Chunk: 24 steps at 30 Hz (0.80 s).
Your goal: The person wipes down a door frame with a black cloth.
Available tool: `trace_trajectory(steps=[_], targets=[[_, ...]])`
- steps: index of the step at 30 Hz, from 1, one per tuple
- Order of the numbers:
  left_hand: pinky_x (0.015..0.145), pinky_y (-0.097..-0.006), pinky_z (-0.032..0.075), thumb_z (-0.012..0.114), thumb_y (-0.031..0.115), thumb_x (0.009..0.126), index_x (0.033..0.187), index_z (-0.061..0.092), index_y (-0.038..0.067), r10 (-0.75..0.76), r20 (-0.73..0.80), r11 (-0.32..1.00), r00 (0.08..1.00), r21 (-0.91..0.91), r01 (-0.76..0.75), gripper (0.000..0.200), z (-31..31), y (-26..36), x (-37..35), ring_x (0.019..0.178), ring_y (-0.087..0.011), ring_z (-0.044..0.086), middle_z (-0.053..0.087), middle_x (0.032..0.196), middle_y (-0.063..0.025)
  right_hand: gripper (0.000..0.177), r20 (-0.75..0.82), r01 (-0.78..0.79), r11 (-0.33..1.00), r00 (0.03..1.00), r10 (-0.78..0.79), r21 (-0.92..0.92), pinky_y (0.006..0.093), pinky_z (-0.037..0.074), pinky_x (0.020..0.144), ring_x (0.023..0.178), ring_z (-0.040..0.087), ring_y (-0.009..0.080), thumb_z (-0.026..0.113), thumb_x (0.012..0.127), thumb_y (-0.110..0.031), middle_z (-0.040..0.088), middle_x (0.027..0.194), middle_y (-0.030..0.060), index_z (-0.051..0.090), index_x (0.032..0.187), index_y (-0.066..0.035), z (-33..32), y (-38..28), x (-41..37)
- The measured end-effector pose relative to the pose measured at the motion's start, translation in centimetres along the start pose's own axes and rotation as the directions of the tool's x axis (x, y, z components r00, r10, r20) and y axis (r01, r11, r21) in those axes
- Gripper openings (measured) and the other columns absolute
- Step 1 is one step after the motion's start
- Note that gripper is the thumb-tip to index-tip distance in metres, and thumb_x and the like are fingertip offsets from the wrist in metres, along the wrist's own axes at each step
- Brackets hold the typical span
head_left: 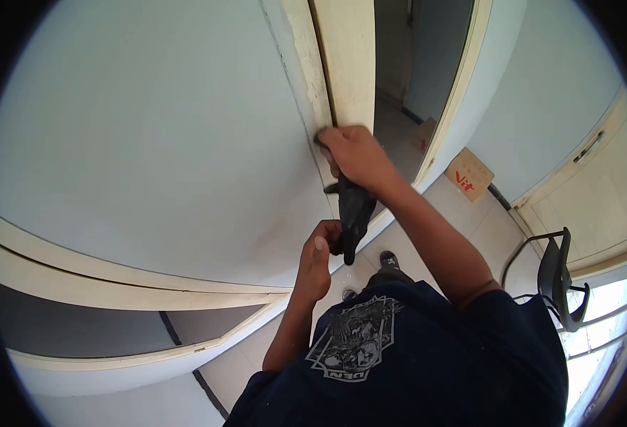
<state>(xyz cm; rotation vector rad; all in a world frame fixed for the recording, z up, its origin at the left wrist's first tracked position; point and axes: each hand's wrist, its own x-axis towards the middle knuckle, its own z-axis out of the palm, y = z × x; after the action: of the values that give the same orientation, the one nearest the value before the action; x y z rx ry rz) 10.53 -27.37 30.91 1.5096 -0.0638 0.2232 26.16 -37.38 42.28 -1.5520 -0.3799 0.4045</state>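
Note:
My right hand (356, 156) presses the top of a black cloth (353, 213) against the cream door frame (313, 78), where it meets the pale wall. The cloth hangs down from that hand. My left hand (318, 256) holds the cloth's lower end, fingers closed around it, just below and left of the right hand. The open door (349, 64) stands right beside the frame.
A doorway (413, 71) opens into another room. A cardboard box with red writing (469, 174) leans on the wall at the right. A black chair (559, 277) stands by a bright window. Tiled floor (470, 220) lies below. A second door frame (114, 285) runs at the left.

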Motion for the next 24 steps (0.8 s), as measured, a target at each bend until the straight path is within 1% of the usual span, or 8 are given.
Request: trace_trajectory(steps=[5, 7, 8, 15, 17, 21, 23, 24], targets=[[0.073, -0.0276, 0.04, 0.035, 0.049, 0.109, 0.114, 0.054, -0.001, -0.064, -0.156, 0.998, 0.986, -0.009, 0.063, 0.054, 0.8, 0.8, -0.7, 0.078, -0.0113, 0.046, 0.051, 0.085, -0.0014, 0.04, -0.011, -0.18, 0.967, 0.983, 0.181, -0.181, 0.0283, 0.039, 0.053, 0.053, 0.046, 0.0095, 0.055, 0.099, -0.027, 0.048, 0.057, -0.0007, 0.054, 0.067, -0.004, -1.3, 7.8, -1.8], [0.072, -0.0254, 0.041, 0.048, 0.031, 0.109, 0.115, 0.054, 0.0, 0.004, -0.288, 0.996, 0.958, 0.091, 0.023, 0.032, 1.2, 2.1, -0.5, 0.078, -0.0093, 0.046, 0.053, 0.088, -0.0014, 0.042, 0.06, 0.034, 0.984, 0.998, -0.024, -0.175, 0.0279, 0.039, 0.055, 0.056, 0.045, 0.0083, 0.053, 0.104, -0.03, 0.048, 0.06, -0.0013, 0.057, 0.072, -0.004, -1.9, 8.0, -2.9], [0.074, -0.0237, 0.043, 0.06, 0.018, 0.104, 0.121, 0.054, -0.001, -0.026, -0.302, 1.0, 0.953, -0.019, 0.021, 0.027, 0.9, 2.1, -0.5, 0.082, -0.0083, 0.05, 0.056, 0.092, -0.0021, 0.042, 0.075, 0.03, 0.984, 0.997, -0.017, -0.175, 0.0279, 0.039, 0.055, 0.056, 0.045, 0.0083, 0.053, 0.104, -0.03, 0.048, 0.06, -0.0013, 0.057, 0.072, -0.004, -2.3, 7.7, -3.8], [0.081, -0.0249, 0.048, 0.068, 0.012, 0.099, 0.126, 0.058, 0.0, 0.141, -0.254, 0.99, 0.957, 0.008, -0.144, 0.031, 4.1, 6.4, 0.8, 0.09, -0.0096, 0.058, 0.061, 0.096, -0.0023, 0.034, 0.337, 0.283, 0.946, 0.916, -0.218, -0.157, 0.0298, 0.041, 0.056, 0.062, 0.045, 0.009, 0.059, 0.103, -0.029, 0.052, 0.063, 0.0032, 0.061, 0.085, 0.0, -5.0, 3.4, -8.7], [0.079, -0.0257, 0.049, 0.069, 0.013, 0.098, 0.113, 0.064, -0.001, 0.196, -0.19, 0.98, 0.962, 0.072, -0.185, 0.021, 4.9, 7.0, 1.3, 0.086, -0.0094, 0.059, 0.064, 0.095, -0.0037, 0.03, 0.404, 0.387, 0.908, 0.865, -0.298, -0.159, 0.0297, 0.041, 0.056, 0.062, 0.046, 0.0087, 0.061, 0.102, -0.025, 0.054, 0.066, 0.004, 0.061, 0.087, 0.0, -5.9, 3.3, -8.7], [0.078, -0.0255, 0.049, 0.068, 0.014, 0.099, 0.104, 0.066, -0.002, 0.1, -0.244, 0.995, 0.965, 0.013, -0.099, 0.016, 6.0, 8.0, 2.2, 0.083, -0.0091, 0.061, 0.066, 0.093, -0.0044, 0.024, 0.53, 0.272, 0.959, 0.827, -0.191, -0.079, 0.0286, 0.042, 0.058, 0.064, 0.048, 0.0078, 0.063, 0.102, -0.023, 0.057, 0.07, 0.0017, 0.063, 0.092, -0.001, -9.1, 2.6, -8.0], [0.079, -0.0247, 0.048, 0.066, 0.016, 0.101, 0.102, 0.065, -0.002, 0.067, -0.287, 0.997, 0.956, -0.029, -0.078, 0.018, 6.6, 9.0, 3.4, 0.085, -0.009, 0.06, 0.066, 0.091, -0.0036, 0.022, 0.643, 0.065, 0.998, 0.764, -0.054, 0.007, 0.0278, 0.043, 0.06, 0.067, 0.05, 0.0074, 0.062, 0.102, -0.023, 0.06, 0.075, -0.0016, 0.065, 0.097, -0.002, -11.0, 3.5, -7.2], [0.079, -0.0242, 0.048, 0.063, 0.02, 0.103, 0.111, 0.064, -0.002, 0.04, -0.282, 0.998, 0.959, 0.053, -0.026, 0.023, 6.6, 9.1, 3.6, 0.086, -0.0101, 0.061, 0.066, 0.095, -0.0038, 0.022, 0.658, 0.059, 0.998, 0.751, -0.05, 0.008, 0.0278, 0.043, 0.06, 0.067, 0.05, 0.0074, 0.062, 0.102, -0.023, 0.06, 0.075, -0.0016, 0.065, 0.097, -0.002, -11.6, 3.8, -6.9]])
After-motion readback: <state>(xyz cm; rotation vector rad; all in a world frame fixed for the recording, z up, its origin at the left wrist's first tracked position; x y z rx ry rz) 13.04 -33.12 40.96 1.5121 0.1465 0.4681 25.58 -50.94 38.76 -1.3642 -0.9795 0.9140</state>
